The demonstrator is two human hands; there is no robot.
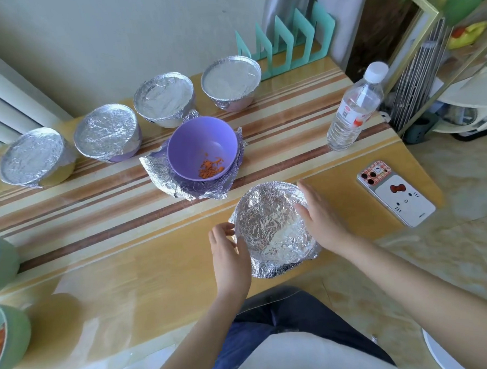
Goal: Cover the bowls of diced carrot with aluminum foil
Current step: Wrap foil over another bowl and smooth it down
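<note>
A bowl wrapped in crinkled aluminum foil [272, 230] stands near the table's front edge. My left hand [228, 254] presses against its left side with fingers nearly straight. My right hand [319, 220] lies flat on its right side. Behind it an uncovered purple bowl [201, 147] holds a little diced carrot [211, 169] and sits on a loose foil sheet [164, 176]. Several foil-covered bowls line the back: one at far left [32, 157], one beside it [106, 133], a third [164, 97] and a fourth [231, 80].
A water bottle [353, 107] stands at the right, a phone [396, 194] lies near the right edge. A teal rack [286, 43] is at the back. Two green bowls [6, 334] sit at the left edge; the lower one shows carrot.
</note>
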